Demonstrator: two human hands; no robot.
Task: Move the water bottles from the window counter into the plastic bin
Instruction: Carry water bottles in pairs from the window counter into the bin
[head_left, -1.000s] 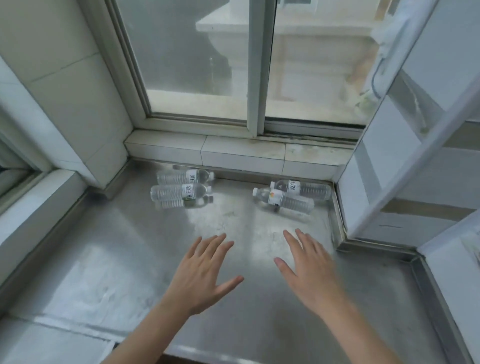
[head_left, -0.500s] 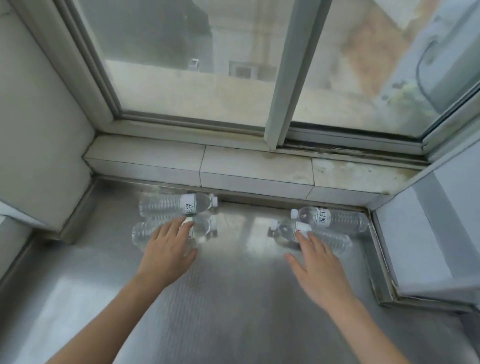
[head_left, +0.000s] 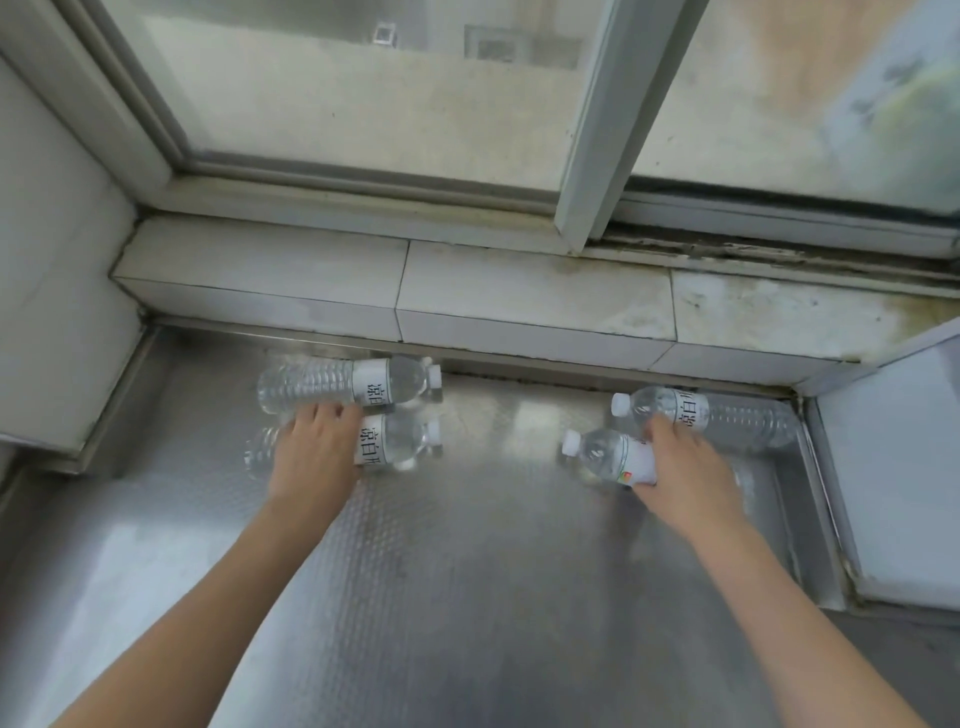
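Fingers, left hand: curled down over the near left bottle, covering its middle.
Fingers, right hand: wrapped around the near right bottle.
Other bottles: far left bottle and far right bottle, lying untouched.
Place: all four on the metal counter below the window.

The left hand covers the middle of the near left bottle; the right hand hides the body of the near right bottle. Both forearms are cut off by the bottom edge. Whether either grip is closed cannot be told.
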